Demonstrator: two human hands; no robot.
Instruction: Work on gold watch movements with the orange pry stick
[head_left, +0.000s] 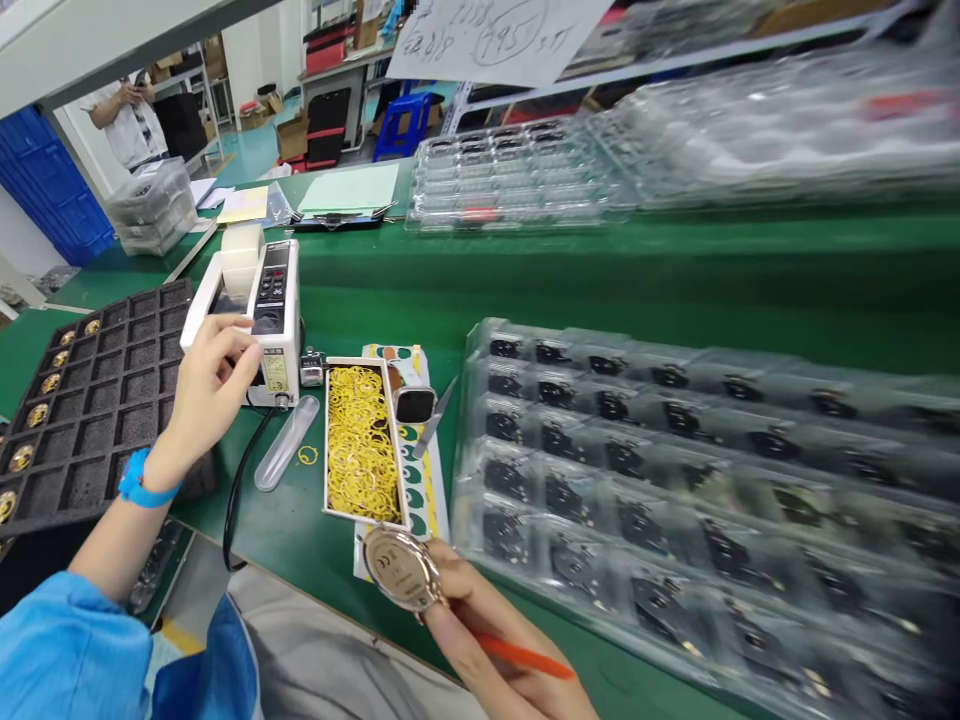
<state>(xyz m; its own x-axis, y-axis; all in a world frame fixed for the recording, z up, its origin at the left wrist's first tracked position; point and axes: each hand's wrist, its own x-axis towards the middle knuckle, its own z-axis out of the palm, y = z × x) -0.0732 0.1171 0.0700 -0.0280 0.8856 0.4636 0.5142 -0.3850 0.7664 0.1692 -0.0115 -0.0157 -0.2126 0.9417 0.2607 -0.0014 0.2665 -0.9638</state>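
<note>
Rose-gold watch case (401, 569) and orange pen (525, 655) pinched in the right hand (480, 625), left hand (210, 385) half-open on the tape dispenser (276, 320).

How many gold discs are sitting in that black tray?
6 gold discs, one per cell, along the left edge of the black foam tray; others may lie out of view.
</note>
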